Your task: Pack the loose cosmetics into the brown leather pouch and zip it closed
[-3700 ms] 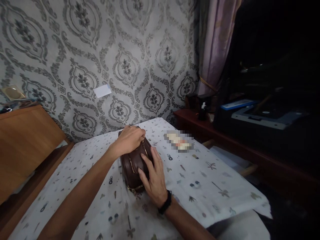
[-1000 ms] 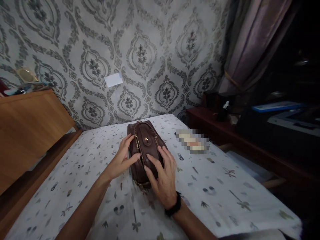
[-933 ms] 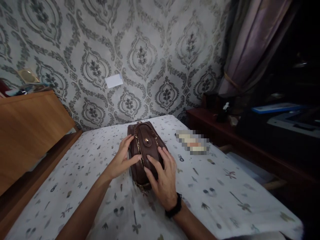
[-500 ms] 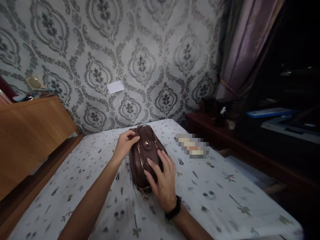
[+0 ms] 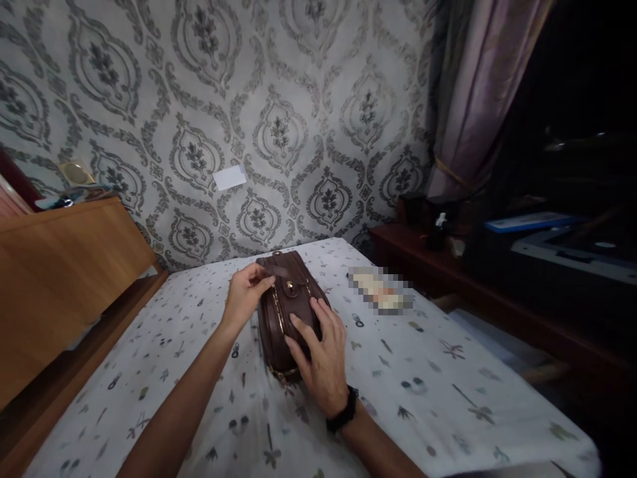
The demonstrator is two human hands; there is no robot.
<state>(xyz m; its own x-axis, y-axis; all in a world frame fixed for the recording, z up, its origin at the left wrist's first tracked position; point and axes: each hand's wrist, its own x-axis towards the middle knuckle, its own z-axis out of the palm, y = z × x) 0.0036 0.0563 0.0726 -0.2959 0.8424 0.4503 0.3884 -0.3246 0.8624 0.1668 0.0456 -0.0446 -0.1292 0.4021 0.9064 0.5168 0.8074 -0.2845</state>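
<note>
A dark brown leather handbag [image 5: 298, 269] lies on the patterned white sheet, with gold zips along it and a round gold clasp [image 5: 290, 285] on its top. At its far left edge, my left hand [image 5: 242, 295] is closed, thumb and forefinger pinching the bag beside its strap-like handle [image 5: 277, 271]. Whether the handle or a zip pull is between those fingertips I cannot make out. My right hand [image 5: 326, 355], with a black band [image 5: 343, 410] at the wrist, rests on the near right part of the bag, fingers spread.
The bed sheet [image 5: 199, 372] stretches around the bag. To the right lies a pixelated item [image 5: 379, 289]. A wooden headboard-like panel [image 5: 74, 265] stands at left, a dark red ledge [image 5: 398, 249] with small objects at right. Patterned wallpaper [image 5: 279, 86] covers the wall behind.
The handle, arched over the far end of the bag before, now lies across the bag toward my left hand. My right hand stays in nearly the same place.
</note>
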